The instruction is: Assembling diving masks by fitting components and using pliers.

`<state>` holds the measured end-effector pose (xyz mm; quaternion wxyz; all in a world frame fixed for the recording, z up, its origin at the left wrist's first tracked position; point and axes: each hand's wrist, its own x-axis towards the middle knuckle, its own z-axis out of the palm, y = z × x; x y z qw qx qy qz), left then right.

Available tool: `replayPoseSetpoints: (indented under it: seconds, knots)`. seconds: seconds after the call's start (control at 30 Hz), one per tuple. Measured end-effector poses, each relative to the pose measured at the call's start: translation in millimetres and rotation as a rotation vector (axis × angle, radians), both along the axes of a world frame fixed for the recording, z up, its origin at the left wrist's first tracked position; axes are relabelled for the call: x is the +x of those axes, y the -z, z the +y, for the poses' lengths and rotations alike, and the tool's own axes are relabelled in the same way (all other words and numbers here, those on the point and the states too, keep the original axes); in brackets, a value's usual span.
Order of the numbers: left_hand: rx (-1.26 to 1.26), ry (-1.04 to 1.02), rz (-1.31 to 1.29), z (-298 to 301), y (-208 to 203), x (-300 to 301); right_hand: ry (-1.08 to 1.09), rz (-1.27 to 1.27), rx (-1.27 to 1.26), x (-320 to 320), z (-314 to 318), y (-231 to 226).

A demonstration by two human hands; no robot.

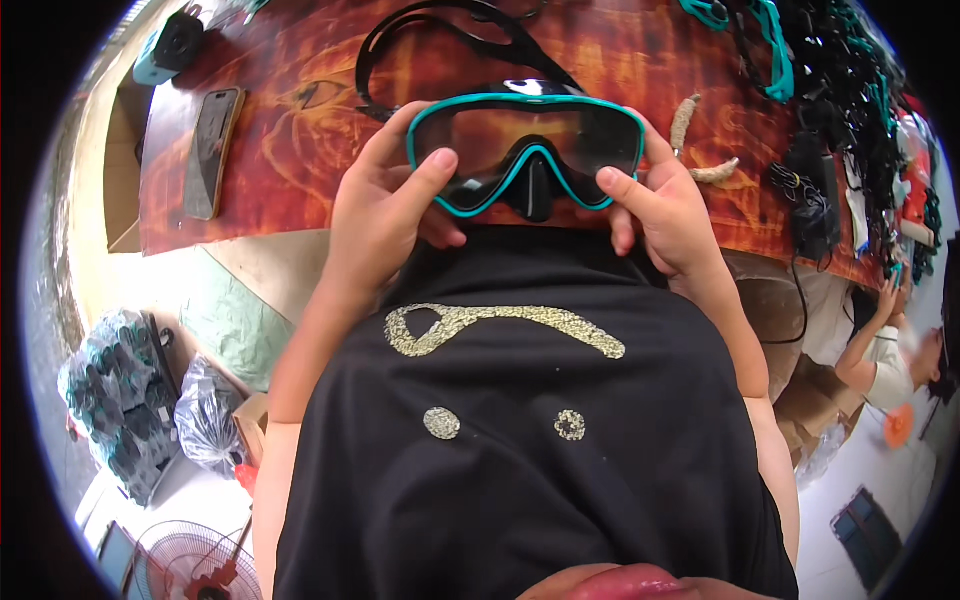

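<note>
Both gripping a teal-framed diving mask [525, 150] by its ends, left hand [385, 215] and right hand [665, 215], above an orange-patterned table [280, 150] bearing a phone [212, 152].

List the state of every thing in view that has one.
Mask: held up in both hands, lens facing the camera.
Strap: attached to the mask, looped loose over the table.
Left hand: gripping the mask's left side.
Right hand: gripping its right side.
Phone: flat on the table, screen dark.
</note>
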<state>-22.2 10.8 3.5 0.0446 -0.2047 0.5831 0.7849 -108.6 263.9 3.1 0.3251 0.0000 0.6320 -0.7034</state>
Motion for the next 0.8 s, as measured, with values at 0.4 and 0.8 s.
replayPoseSetpoints:
  seconds: [0.4,0.8]
  knots:
    - [0.2,0.041,-0.056,-0.7,-17.5,4.6,-0.007,-0.011,-0.028,11.5,-5.5,-4.8]
    - [-0.082,0.025,0.132,1.8,-12.0,1.2,-0.003,0.27,0.006,13.8,-7.6,-5.5]
